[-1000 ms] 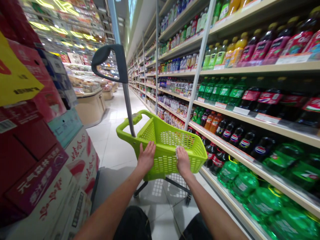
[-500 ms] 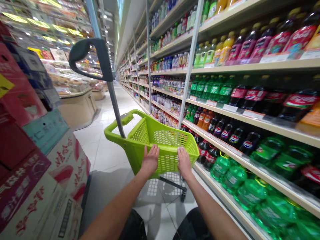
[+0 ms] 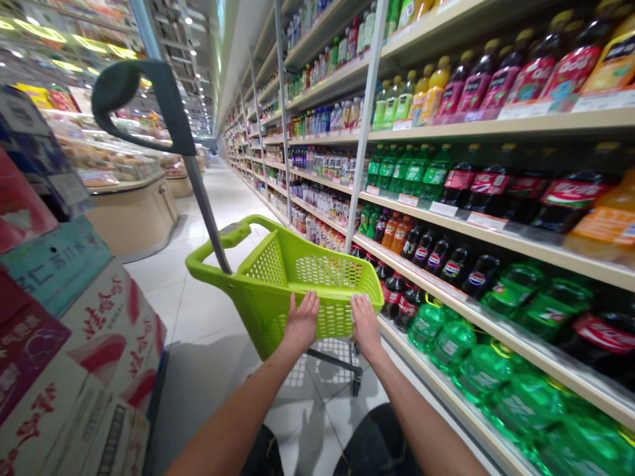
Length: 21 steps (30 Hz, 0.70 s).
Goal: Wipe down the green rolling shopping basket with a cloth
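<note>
One lime-green plastic shopping basket (image 3: 265, 317) sits directly under the person's two hands, its mesh walls open to view and its near rim in their grip. The left hand (image 3: 301, 322) and right hand (image 3: 366, 324) lie side by side on that near rim, a little apart, palms down. Their fingers (image 3: 308, 304) are spread and curled over the edge, holding it loosely rather than clenched.

Beyond the grip, one grey pole (image 3: 203, 211) rises from the basket's left side to one dark curved handle (image 3: 143, 99). Below the hands is a dark metal frame with one caster (image 3: 356, 385) in view, standing on white floor tiles (image 3: 198, 311).

Right of the grip, at least four tiers of store shelving (image 3: 496, 125) hold rows of bottled drinks, with Pepsi bottles (image 3: 476, 276) and green-wrapped bottles (image 3: 486, 370) low down. Left of the grip stand stacked red-and-white cartons (image 3: 106, 350) printed with Chinese characters. Farther ahead on that side is a curved display counter (image 3: 133, 218).
</note>
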{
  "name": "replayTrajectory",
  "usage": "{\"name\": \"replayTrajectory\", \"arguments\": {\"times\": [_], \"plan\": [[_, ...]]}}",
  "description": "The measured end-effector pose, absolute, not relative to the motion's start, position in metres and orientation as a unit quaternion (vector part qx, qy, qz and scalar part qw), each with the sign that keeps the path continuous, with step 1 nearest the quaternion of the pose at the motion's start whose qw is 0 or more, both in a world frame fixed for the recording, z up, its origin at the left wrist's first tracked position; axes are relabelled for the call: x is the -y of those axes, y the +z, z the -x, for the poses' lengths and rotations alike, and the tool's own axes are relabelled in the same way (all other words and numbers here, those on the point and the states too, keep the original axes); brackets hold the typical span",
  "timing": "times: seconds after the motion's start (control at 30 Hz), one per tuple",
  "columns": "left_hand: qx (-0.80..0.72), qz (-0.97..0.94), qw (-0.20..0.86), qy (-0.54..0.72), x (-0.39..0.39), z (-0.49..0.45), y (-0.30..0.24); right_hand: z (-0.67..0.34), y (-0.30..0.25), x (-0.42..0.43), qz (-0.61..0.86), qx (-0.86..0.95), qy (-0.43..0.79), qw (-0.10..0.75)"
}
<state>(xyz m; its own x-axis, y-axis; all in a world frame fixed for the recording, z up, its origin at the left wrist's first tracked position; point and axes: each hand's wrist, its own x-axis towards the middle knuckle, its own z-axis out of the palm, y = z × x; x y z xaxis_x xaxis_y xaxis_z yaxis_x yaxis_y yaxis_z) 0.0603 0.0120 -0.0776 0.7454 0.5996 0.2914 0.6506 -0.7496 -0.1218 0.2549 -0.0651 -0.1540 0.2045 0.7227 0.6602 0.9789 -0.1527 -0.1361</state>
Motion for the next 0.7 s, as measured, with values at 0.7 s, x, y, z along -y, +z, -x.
{"name": "replayTrajectory", "arguments": {"times": [0.7], "plan": [[0.360,0.921,0.084,-0.125,-0.013,-0.055,-0.084,-0.274,-0.166,0.071,0.754,0.500,-0.256,0.341]]}}
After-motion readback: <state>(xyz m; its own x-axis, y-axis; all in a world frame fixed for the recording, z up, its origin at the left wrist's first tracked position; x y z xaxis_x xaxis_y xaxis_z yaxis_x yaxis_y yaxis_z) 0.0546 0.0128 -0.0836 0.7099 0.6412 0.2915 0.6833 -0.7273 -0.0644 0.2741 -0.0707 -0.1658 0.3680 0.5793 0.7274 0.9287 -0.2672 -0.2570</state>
